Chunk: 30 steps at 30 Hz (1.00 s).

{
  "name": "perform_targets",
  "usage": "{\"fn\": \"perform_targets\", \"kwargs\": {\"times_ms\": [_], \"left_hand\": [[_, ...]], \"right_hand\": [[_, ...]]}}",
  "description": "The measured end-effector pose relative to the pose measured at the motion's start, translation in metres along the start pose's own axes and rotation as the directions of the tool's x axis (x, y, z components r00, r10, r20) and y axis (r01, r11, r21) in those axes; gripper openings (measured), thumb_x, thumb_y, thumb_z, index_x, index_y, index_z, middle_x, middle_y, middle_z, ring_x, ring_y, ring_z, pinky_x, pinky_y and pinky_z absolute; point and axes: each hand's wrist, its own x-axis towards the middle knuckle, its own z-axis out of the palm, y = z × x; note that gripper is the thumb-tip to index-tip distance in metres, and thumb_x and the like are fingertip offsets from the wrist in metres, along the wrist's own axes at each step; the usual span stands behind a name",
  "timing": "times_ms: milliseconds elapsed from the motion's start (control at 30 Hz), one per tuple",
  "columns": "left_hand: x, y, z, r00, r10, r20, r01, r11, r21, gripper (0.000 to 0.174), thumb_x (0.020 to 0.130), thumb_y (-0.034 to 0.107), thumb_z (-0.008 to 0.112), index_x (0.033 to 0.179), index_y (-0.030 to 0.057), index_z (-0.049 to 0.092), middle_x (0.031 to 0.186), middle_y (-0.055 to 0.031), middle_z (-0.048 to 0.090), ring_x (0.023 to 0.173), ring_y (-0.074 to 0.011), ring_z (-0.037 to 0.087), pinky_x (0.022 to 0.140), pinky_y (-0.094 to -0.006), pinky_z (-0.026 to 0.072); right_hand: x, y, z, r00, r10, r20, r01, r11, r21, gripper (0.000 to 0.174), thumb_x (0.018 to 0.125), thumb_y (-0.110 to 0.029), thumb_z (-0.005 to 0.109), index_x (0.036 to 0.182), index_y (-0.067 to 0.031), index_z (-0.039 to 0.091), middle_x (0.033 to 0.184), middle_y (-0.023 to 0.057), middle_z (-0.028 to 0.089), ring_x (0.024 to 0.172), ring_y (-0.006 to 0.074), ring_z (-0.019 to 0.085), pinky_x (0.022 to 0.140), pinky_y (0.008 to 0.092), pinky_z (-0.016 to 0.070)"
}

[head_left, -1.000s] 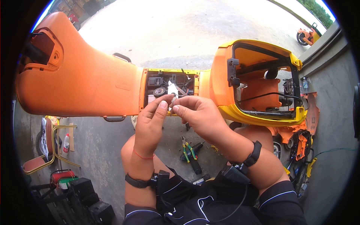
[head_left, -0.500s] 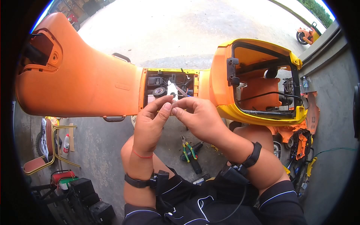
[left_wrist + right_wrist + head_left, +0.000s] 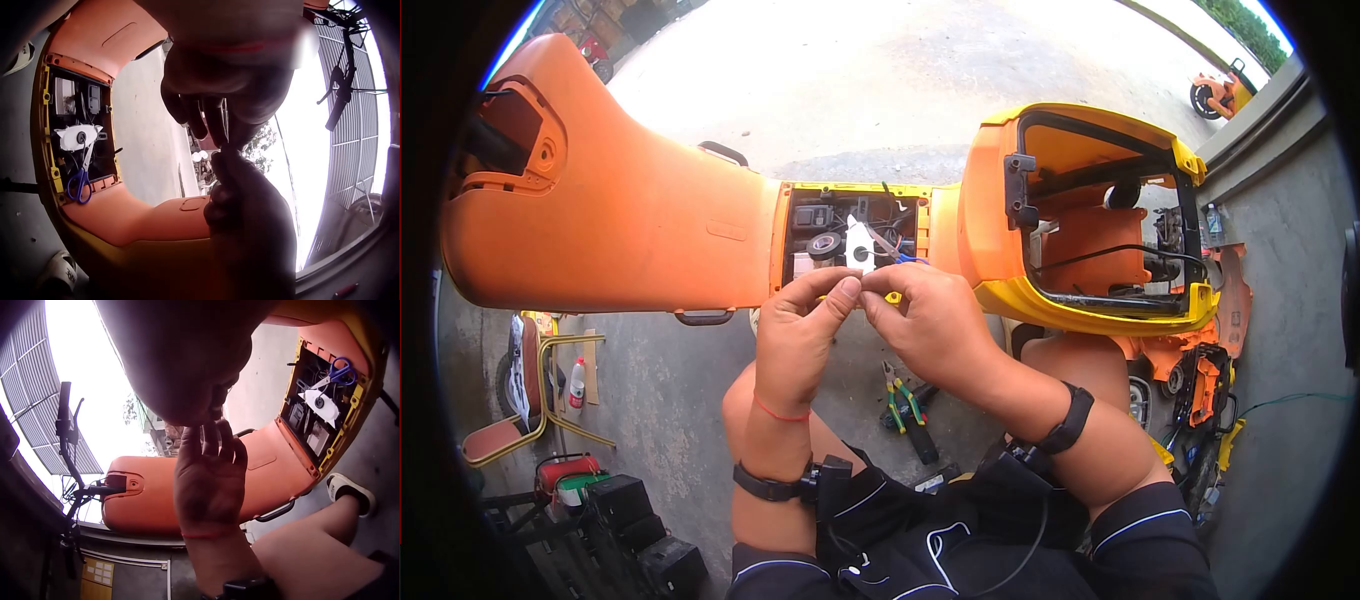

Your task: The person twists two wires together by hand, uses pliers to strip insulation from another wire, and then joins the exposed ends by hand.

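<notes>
Left grip (image 3: 800,318) and right grip (image 3: 930,310) meet at the fingertips, both pinching a thin thing (image 3: 225,122), mostly hidden between them; beyond, a white piece (image 3: 857,233) and blue-handled scissors (image 3: 79,187) lie at the orange body's (image 3: 690,235) open compartment (image 3: 784,240); pliers (image 3: 895,408) lie lower.

I see a dark short-sleeved top (image 3: 900,575), with thin pale piping (image 3: 1140,519) running round the hem of each sleeve. A white line (image 3: 942,565) makes a narrow loop on the dark cloth at the front. The left hand (image 3: 800,325) is bare, a thin red cord (image 3: 782,415) circling its wrist, and higher up sits a black strap (image 3: 762,487) with a boxy black camera (image 3: 832,478). Above the bare right hand (image 3: 932,308) there's a similar black band (image 3: 1072,420) beside a second dark camera (image 3: 1025,458), partly hidden; a slim black cable (image 3: 1041,530) curves from it across the clothes. The shoes (image 3: 57,276) are cream, with small dark lettering I can't read.
</notes>
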Motion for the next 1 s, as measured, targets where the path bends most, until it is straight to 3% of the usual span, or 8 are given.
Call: {"fn": "perform_targets", "kwargs": {"times_ms": [200,367,467,533,700,867,967,1000], "left_hand": [[0.002,-0.006,-0.005,0.998,-0.052,0.031,0.057,0.984,-0.169,0.022,0.099,0.014,0.074,0.115,-0.0008,0.073,0.107,-0.0064,0.074,0.1,-0.0132,0.065,0.092,-0.0278,0.0508],[0.006,-0.008,-0.017,0.98,-0.081,0.183,0.142,0.925,-0.351,0.019,0.101,0.01,0.07,0.116,-0.0004,0.072,0.113,-0.0074,0.072,0.107,-0.0156,0.064,0.098,-0.0308,0.0495],[0.003,-0.004,-0.019,0.963,-0.078,0.256,0.187,0.882,-0.432,0.018,0.101,0.009,0.069,0.116,-0.0007,0.072,0.114,-0.0073,0.071,0.108,-0.0168,0.064,0.099,-0.0324,0.0497],[0.002,-0.002,-0.019,0.958,-0.07,0.278,0.194,0.873,-0.448,0.018,0.101,0.009,0.069,0.116,-0.0006,0.072,0.114,-0.0074,0.071,0.108,-0.0172,0.064,0.1,-0.0331,0.0498],[0.002,-0.005,-0.02,0.96,-0.045,0.278,0.179,0.86,-0.478,0.017,0.1,0.009,0.07,0.114,0.0001,0.073,0.114,-0.0077,0.07,0.108,-0.0182,0.064,0.101,-0.035,0.0498],[0.002,-0.01,-0.02,0.954,-0.027,0.298,0.193,0.818,-0.542,0.011,0.099,0.009,0.071,0.108,0.0035,0.074,0.116,-0.0067,0.067,0.105,-0.0188,0.063,0.094,-0.036,0.0497],[0.002,-0.012,-0.019,0.944,0.009,0.331,0.195,0.793,-0.577,0.009,0.098,0.01,0.072,0.106,0.0054,0.074,0.117,-0.0067,0.065,0.104,-0.0191,0.062,0.089,-0.0347,0.0488],[0.001,-0.012,-0.019,0.944,0.009,0.331,0.195,0.793,-0.577,0.009,0.098,0.01,0.072,0.106,0.0054,0.074,0.117,-0.0067,0.065,0.104,-0.0191,0.062,0.089,-0.0347,0.0488]], "right_hand": [[0.0,-0.004,-0.002,0.999,0.023,0.022,-0.023,1.0,0.012,0.02,0.093,-0.016,0.068,0.102,-0.0001,0.076,0.097,0.0206,0.073,0.093,0.0377,0.071,0.081,0.0437,0.0552],[0.001,0.004,0.001,0.999,-0.048,0.005,0.048,0.997,0.059,0.018,0.094,-0.012,0.069,0.105,0.0008,0.074,0.098,0.0214,0.072,0.093,0.0385,0.07,0.081,0.0436,0.0551],[0.003,0.006,-0.004,0.994,-0.065,0.086,0.053,0.99,0.135,0.016,0.093,-0.009,0.069,0.105,0.0016,0.073,0.097,0.0212,0.072,0.092,0.0375,0.071,0.08,0.0425,0.0549],[0.005,0.008,-0.007,0.981,-0.031,0.191,-0.008,0.98,0.201,0.015,0.097,-0.009,0.069,0.108,0.0007,0.073,0.095,0.0141,0.075,0.089,0.0218,0.071,0.081,0.0346,0.0548],[0.008,0.0,-0.015,0.953,0.072,0.293,-0.145,0.961,0.234,0.015,0.099,-0.009,0.068,0.108,0.0021,0.072,0.099,0.0111,0.075,0.094,0.0162,0.069,0.084,0.0329,0.0542],[0.008,0.015,-0.006,0.91,0.135,0.392,-0.284,0.892,0.351,0.017,0.101,-0.01,0.067,0.11,0.0032,0.071,0.099,0.0079,0.074,0.095,0.0154,0.068,0.084,0.0322,0.0541],[0.008,0.018,-0.006,0.893,0.118,0.434,-0.332,0.823,0.46,0.018,0.101,-0.015,0.068,0.11,0.0004,0.071,0.097,0.0049,0.073,0.086,0.0115,0.065,0.076,0.0284,0.0519],[0.009,0.015,-0.01,0.849,0.16,0.503,-0.428,0.768,0.477,0.018,0.101,-0.018,0.069,0.109,-0.0013,0.072,0.097,0.0038,0.072,0.081,0.009,0.061,0.072,0.0261,0.0489]]}}
